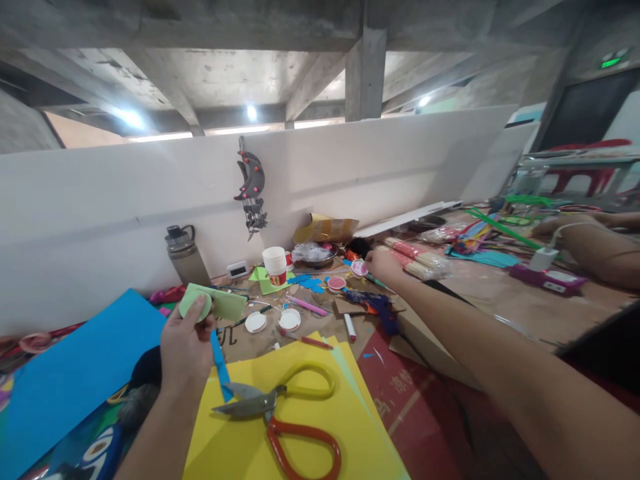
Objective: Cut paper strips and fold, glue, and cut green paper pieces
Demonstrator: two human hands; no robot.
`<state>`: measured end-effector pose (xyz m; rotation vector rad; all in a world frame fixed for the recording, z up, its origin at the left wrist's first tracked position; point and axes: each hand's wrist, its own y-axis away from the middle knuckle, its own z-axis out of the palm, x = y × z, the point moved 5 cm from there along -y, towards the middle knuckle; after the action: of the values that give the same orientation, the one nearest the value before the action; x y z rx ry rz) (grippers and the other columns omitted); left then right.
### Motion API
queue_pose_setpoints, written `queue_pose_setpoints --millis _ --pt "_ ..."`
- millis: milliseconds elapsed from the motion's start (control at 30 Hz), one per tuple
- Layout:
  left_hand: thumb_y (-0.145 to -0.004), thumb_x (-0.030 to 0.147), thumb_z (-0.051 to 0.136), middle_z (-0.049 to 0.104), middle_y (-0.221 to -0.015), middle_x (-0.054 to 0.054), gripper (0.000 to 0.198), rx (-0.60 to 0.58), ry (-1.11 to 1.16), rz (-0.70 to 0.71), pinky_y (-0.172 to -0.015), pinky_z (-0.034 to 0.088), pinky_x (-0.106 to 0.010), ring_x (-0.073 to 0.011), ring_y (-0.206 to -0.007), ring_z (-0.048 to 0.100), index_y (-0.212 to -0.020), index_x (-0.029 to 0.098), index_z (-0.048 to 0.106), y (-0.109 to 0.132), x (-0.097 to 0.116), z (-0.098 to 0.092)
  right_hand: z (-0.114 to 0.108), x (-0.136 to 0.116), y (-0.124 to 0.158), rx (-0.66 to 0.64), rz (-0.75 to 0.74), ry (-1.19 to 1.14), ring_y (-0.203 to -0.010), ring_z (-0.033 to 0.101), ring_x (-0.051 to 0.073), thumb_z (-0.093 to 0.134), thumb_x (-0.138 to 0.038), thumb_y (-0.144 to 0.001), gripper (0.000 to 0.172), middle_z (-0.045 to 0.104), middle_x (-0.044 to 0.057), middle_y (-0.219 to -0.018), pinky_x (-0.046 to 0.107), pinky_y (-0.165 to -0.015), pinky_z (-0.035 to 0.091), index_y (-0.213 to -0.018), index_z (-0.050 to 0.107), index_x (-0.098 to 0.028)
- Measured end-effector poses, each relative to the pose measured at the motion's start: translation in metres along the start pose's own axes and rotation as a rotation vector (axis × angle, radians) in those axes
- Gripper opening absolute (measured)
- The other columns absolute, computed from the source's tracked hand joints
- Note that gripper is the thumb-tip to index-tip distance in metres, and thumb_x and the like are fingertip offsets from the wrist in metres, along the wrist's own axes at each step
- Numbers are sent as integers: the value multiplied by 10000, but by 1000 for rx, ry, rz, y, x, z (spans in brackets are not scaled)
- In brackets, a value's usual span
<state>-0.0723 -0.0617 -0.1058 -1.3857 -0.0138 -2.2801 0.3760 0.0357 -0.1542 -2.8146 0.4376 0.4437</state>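
Note:
My left hand (187,343) is closed around light green paper (227,303), with the thumb pressing a round green disc (196,305) against it. Stretched far forward, my right hand (385,268) has its fingers curled down beside a round disc with a pink pattern (359,267). Whether the fingertips grip that disc or only touch it is not visible. Below my hands, scissors (270,403) with one yellow and one red handle lie spread on yellow paper sheets (235,443). A blue paper strip (220,363) lies partly under the blades.
Two white discs (289,320), a pink disc (337,284), stacked paper cups (275,261) and a blue glue gun (383,310) are ahead. A bottle (187,257) stands left, near blue card (85,373). Another person's arm (595,247) rests right, by a purple power strip (547,277).

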Motion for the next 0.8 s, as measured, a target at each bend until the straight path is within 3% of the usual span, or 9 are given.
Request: queue_pose_setpoints --millis 133,300,633,800 --pt "-584 201 793 610 -633 7 247 -6 -4 6 -390 338 -139 -54 -477 456 -761 146 629 -1 0 0 -9 -1 2 32 -24 -18 -1012 608 203 561 -349 -920 316 601 86 -1192 417 -857 519 -1181 584 -172" --pt "-579 202 790 608 -634 9 258 -4 -9 1 -394 335 -139 -50 -477 456 -769 141 626 0 0 0 -11 -10 2 41 -42 -73 -1018 621 211 525 -305 -924 240 693 107 -1023 300 -855 470 -1017 686 -153" --pt "-582 223 794 616 -655 11 274 10 -6 -16 -398 344 -144 -52 -489 474 -780 139 624 -1 1 -1 9 -31 -2 -268 51 -116 -996 614 207 574 -343 -913 336 598 86 -1194 402 -830 532 -1196 576 -162" --pt "-601 236 792 615 -660 9 266 30 -2 -15 -399 346 -143 -55 -499 476 -783 140 624 -1 2 -2 14 -45 -3 -268 40 -88 -1001 613 207 578 -341 -911 348 594 93 -1198 406 -833 531 -1207 568 -158"
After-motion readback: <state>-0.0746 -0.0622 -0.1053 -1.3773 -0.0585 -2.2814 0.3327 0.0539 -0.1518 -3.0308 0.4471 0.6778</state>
